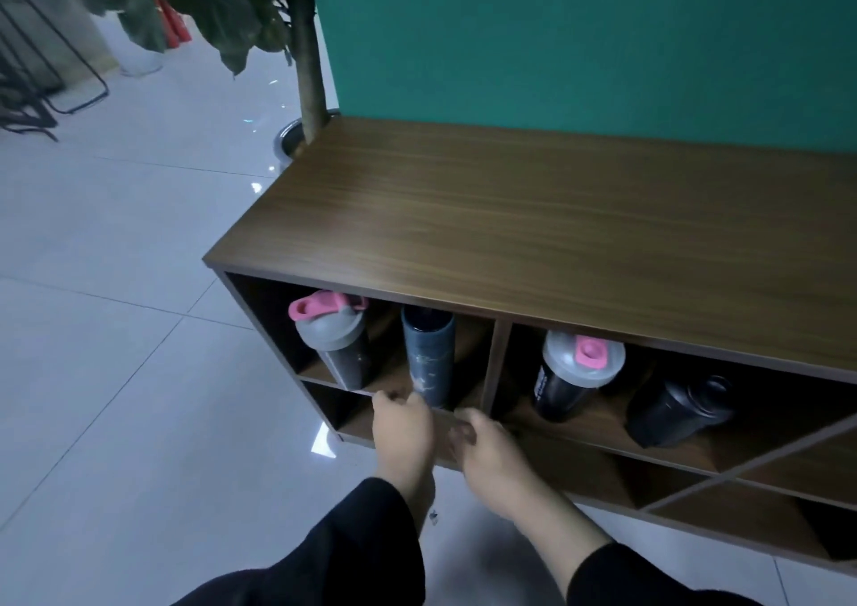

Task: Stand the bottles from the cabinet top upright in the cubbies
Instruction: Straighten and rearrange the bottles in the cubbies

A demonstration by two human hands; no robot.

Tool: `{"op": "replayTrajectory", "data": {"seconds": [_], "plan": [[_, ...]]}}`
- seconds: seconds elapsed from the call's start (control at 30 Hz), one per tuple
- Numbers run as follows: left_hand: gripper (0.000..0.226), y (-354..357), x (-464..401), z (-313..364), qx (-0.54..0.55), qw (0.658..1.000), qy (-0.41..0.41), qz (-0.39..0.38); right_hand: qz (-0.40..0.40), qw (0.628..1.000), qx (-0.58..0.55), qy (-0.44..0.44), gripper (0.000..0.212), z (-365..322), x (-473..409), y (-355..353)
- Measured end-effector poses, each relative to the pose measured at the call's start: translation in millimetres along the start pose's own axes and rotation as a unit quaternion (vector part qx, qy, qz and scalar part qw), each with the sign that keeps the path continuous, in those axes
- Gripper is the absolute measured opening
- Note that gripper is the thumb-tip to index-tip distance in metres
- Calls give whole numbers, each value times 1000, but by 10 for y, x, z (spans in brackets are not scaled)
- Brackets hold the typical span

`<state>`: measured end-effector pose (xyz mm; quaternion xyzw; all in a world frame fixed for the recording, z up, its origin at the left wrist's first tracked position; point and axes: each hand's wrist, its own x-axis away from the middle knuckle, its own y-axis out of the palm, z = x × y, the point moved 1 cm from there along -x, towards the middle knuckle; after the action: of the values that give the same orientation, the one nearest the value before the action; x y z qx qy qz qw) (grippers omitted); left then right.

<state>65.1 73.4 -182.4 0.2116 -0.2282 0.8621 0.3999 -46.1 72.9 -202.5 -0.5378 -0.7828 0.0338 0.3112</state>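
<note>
Two black sleeves (361,554) enter from 6 o'clock, both cut off by the bottom edge. The left hand (402,424) reaches the front lip of the upper-left cubby (278,318), fingers curled loosely with the tips at the base of the dark blue bottle (427,356); whether they touch it is hard to make out. The right hand (487,448) hangs just beside it at 3 o'clock, fingers bent inward and holding nothing. In that cubby the blue bottle stands upright, its top hidden under the cabinet top (533,216), with a pink-lidded shaker (335,341) upright at its 9 o'clock. Past the divider, the upper-right cubby (649,438) holds a second pink-capped shaker (572,373) upright and a black bottle (681,410) at its 3 o'clock, so dark that its pose is unclear. The lower cubbies fall into shadow, and the cabinet runs out of view at 3 o'clock. The wooden top lies bare to the green wall (579,39). Pale floor tiles (116,327) spread open toward 9 o'clock, where a potted plant (306,49) is cropped at 12 o'clock.
</note>
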Motion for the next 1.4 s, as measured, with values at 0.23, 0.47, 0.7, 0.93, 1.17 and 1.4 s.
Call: {"op": "replayTrajectory", "data": {"seconds": [0.23, 0.47, 0.7, 0.93, 1.17, 1.4], "plan": [[67, -143, -204, 239, -55, 992, 40, -106, 15, 997, -74, 32, 67, -263, -158, 164], [59, 29, -559, 54, -24, 977, 40, -206, 64, 990, -115, 41, 63, -334, -354, 322], [48, -19, -508, 49, -50, 979, 51, -192, 113, 981, -152, 46, 64, -269, -537, 315], [47, -64, -576, 213, -57, 967, 106, -225, 101, 982, -152, 57, 64, -154, -554, 401], [48, -67, -590, 150, -70, 967, 107, -220, 106, 982, -150, 52, 64, -158, -612, 323], [44, -64, -594, 172, -72, 974, 101, -188, 111, 981, -146, 57, 54, -194, -616, 285]]}}
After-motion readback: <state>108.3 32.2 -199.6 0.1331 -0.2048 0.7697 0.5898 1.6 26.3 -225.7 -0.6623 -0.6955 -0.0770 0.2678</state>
